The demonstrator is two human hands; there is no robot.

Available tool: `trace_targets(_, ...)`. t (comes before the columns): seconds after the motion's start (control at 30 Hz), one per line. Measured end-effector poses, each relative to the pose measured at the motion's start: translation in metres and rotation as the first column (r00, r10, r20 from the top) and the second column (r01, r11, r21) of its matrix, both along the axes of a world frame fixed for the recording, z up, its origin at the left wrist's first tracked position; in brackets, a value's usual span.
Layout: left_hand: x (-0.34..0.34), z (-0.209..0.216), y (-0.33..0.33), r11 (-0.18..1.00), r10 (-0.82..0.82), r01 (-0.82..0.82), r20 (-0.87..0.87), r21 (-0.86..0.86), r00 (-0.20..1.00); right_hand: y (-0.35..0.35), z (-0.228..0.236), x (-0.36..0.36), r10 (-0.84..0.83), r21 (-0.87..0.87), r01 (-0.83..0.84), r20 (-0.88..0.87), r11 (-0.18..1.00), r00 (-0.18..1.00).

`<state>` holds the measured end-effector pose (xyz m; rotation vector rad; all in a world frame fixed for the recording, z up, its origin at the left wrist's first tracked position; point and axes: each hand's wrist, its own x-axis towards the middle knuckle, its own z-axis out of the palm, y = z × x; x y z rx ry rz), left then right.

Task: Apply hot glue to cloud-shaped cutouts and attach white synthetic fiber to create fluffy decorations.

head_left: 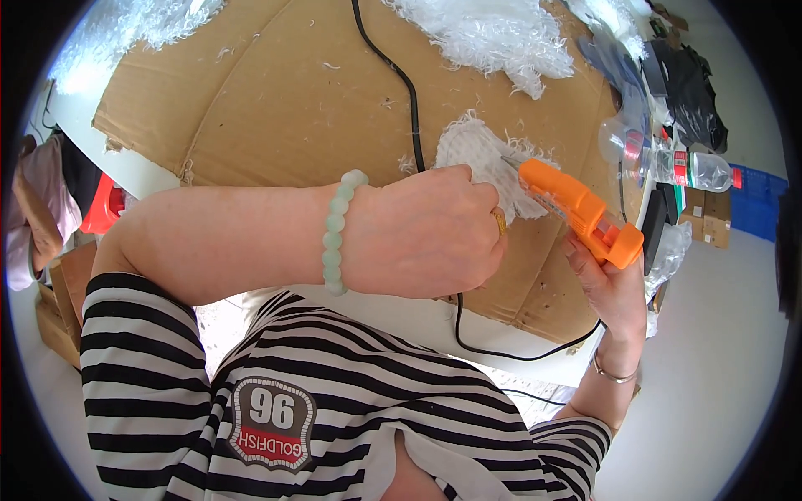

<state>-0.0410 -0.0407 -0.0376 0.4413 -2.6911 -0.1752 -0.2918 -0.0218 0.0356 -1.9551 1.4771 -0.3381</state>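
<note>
In my right hand (608,288) is an orange glue gun (576,204), its metal tip pointing up and left. That tip is over a white mesh-like fabric piece (472,146) with frayed edges, lying on the brown cardboard (276,100). My left hand (430,234) is curled into a fist with its back toward me, just below and left of the fabric. Its fingertips are hidden, so what it may hold does not show. A pale green bead bracelet (332,238) circles the left wrist, and a ring (499,221) is on a finger.
A black cable (409,83) crosses the cardboard and another stretch runs below my left hand toward the right. White shredded fringe (493,37) heaps at the back. Right lie a plastic bottle (702,171) and black bag (693,96). At far left, another person's arm (38,196) shows.
</note>
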Motion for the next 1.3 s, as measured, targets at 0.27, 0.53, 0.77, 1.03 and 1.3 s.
trace_targets(0.27,0.001,-0.001,0.0,1.0,-0.006,0.006,-0.026,-0.022,1.0,-0.003,-0.004,-0.002,-0.024,-0.096,0.015,-0.093,0.995,0.995)
trace_targets(0.53,0.002,-0.002,0.0,1.0,-0.006,0.006,-0.012,-0.015,1.0,0.001,0.003,-0.006,-0.078,0.052,0.078,0.004,0.996,0.997)
trace_targets(0.77,0.002,-0.001,0.0,1.0,0.0,0.0,-0.018,0.013,1.0,0.0,-0.003,-0.001,-0.109,0.082,0.105,0.038,0.991,0.993)
trace_targets(1.03,0.002,0.0,0.0,1.0,-0.009,0.009,0.002,-0.008,1.0,-0.01,-0.004,0.009,-0.031,-0.034,0.028,-0.084,0.999,0.996)
trace_targets(1.3,0.002,0.0,-0.001,1.0,-0.013,0.013,0.012,0.01,1.0,-0.014,-0.005,0.012,-0.074,-0.002,0.074,0.03,0.997,0.997)
